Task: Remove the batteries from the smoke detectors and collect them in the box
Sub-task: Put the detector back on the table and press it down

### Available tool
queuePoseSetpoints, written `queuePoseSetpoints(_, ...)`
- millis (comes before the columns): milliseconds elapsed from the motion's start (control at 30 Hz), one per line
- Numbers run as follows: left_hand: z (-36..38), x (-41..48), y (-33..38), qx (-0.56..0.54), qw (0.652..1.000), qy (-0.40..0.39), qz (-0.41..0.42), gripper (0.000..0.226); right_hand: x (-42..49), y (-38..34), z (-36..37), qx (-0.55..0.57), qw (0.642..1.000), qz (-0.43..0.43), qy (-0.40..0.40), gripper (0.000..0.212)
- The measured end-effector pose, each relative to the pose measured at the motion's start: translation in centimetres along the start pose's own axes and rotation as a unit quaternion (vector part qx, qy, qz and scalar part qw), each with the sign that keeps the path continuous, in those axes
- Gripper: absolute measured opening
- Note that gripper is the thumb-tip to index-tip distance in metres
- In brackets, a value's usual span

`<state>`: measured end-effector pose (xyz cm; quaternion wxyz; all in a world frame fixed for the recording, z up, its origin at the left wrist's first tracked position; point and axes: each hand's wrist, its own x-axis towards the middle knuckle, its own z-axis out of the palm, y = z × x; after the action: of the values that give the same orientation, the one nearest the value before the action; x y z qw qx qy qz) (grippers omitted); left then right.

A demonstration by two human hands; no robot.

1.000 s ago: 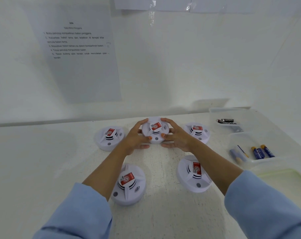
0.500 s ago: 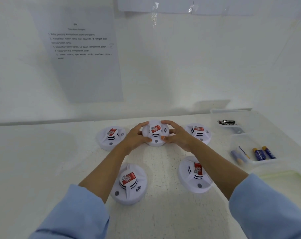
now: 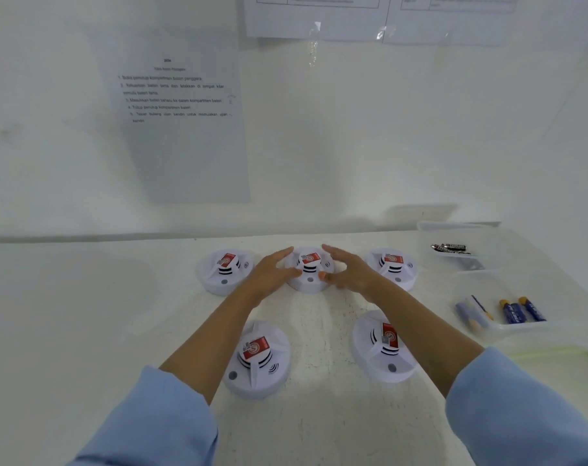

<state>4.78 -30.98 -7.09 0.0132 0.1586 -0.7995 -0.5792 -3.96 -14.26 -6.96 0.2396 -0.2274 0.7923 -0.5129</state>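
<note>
Two hands point(image 3: 311, 274) cup a round, white plastic detector point(image 3: 308, 270).

Smooth white plastic smoke detectors point(image 3: 308, 270)

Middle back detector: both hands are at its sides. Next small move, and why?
Probably close both hands on the middle back detector and lift it to turn it over. The left hand and right hand flank it with fingers spread, and it lies face up on the table, so no battery cover shows.
</note>
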Motion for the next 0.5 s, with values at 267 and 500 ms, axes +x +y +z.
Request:
queuePoseSetpoints(267,-4.3,-5.9,-1.6,-0.039,0.995,-0.076,-0.044,0.041,-5.1,-3.8,2.9,-0.008,0.995,-0.093,0.032,0.071)
queuePoseSetpoints(500,-5.7,-11.1,-4.0,0.034,0.989,-0.142,-0.019,0.1,-10.0,-2.5,7.7,-0.116,0.982,0.018,-0.149,0.094)
